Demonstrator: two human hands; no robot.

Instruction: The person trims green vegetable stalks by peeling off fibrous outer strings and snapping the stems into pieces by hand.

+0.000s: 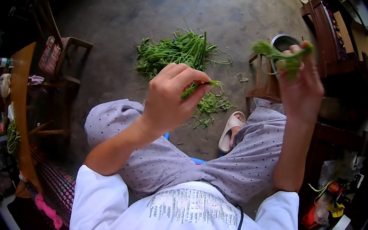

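Note:
Between the thumb and forefinger of my left hand (pixel 170 95) is pinched a thin green stem piece (pixel 191 90), its pale end poking out to the right. My right hand (pixel 301 89), raised on the right, grips a leafy green sprig (pixel 284 56) that is smeared by motion. A metal bowl (pixel 283 38) is partly hidden behind that hand. On the concrete floor beyond my left hand lies a large heap of long-stemmed greens (pixel 177 47). Nearer to me is a smaller pile of thin green trimmings (pixel 214 104).
The bowl rests on a small wooden stool (pixel 264 80) at the right. To the left stand a wooden chair (pixel 58 52) and a wooden table edge (pixel 23 66). My sandalled foot (pixel 232 131) is beside the trimmings. Dark wooden furniture (pixel 335 41) lines the right side.

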